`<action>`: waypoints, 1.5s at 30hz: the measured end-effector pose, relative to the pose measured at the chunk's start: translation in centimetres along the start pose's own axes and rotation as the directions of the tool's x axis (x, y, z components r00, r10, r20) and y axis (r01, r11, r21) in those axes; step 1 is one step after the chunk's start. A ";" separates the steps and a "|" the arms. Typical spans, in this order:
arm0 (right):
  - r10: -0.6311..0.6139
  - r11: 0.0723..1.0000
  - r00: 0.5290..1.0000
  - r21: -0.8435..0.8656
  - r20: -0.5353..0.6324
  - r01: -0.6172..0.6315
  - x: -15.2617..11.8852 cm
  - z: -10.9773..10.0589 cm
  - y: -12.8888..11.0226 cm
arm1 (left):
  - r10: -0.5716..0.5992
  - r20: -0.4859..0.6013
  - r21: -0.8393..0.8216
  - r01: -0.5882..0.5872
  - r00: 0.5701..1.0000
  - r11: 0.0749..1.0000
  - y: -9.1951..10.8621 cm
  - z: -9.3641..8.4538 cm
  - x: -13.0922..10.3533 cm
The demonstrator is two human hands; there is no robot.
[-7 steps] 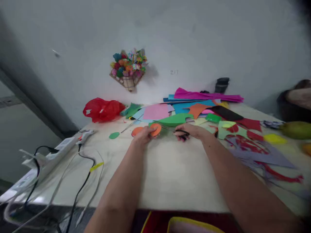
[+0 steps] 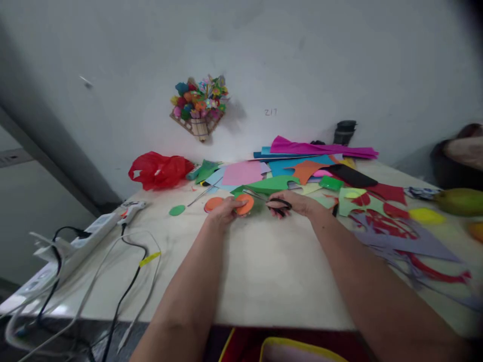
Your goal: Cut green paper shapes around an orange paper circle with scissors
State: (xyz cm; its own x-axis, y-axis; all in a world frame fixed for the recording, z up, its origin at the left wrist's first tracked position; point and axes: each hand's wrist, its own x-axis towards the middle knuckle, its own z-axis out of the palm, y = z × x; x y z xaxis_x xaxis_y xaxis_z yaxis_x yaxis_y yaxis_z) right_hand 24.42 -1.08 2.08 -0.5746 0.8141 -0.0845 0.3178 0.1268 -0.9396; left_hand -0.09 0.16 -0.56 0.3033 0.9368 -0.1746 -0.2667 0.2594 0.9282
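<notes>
My left hand [image 2: 225, 211] pinches an orange paper disc [image 2: 245, 204] by its left edge, with a bit of green showing behind it. Black-handled scissors [image 2: 278, 204] are in my right hand [image 2: 289, 201], fingers around the handles. Their blades point left and sit just above and right of the disc, apart at the tips. Another orange disc [image 2: 214, 203] lies on the table just left of my left hand, and a green disc [image 2: 177, 210] is farther left.
Coloured sheets [image 2: 243, 173] and scraps cover the back and right of the table [image 2: 279, 281]. A red plastic bag [image 2: 158, 171] is at the back left. A power strip [image 2: 90, 231] and cables run along the left. A phone [image 2: 352, 175] lies at the back right.
The orange disc has turned and shifted slightly right and down. The scissors' blades now show more clearly, raised above the disc; my right hand has moved slightly left.
</notes>
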 end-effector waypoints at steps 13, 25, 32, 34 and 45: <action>-0.011 0.996 1.000 0.087 -0.029 0.014 0.7 1.0 -0.8 | -0.019 0.003 0.081 0.018 1.000 0.997 0.2 0.4 -0.4; 0.029 0.999 1.000 0.033 0.000 -0.029 0.4 0.6 -0.6 | -0.027 0.096 0.141 0.013 0.995 0.990 0.1 0.4 -0.5; -0.050 0.993 0.998 0.109 -0.031 0.053 0.8 2.1 -1.3 | -0.062 0.182 0.213 0.022 0.981 0.977 0.2 0.9 -0.6; -0.063 0.994 0.996 0.089 -0.059 0.068 1.0 2.3 -1.2 | -0.068 0.179 0.228 0.026 0.982 0.973 0.2 0.8 -0.6; -0.005 0.994 0.932 0.098 -0.362 0.043 2.4 1.9 -0.2 | -0.005 0.212 0.186 -0.035 0.977 0.982 -0.4 -0.3 0.2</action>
State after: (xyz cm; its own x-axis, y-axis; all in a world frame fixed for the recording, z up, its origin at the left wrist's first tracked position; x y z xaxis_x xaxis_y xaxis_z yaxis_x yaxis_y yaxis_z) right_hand 21.60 -0.25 1.42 -0.2637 0.9635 0.0458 0.2176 0.1056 -0.9703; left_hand -0.24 0.36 -1.08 0.4916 0.8644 -0.1057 -0.1023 0.1778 0.9787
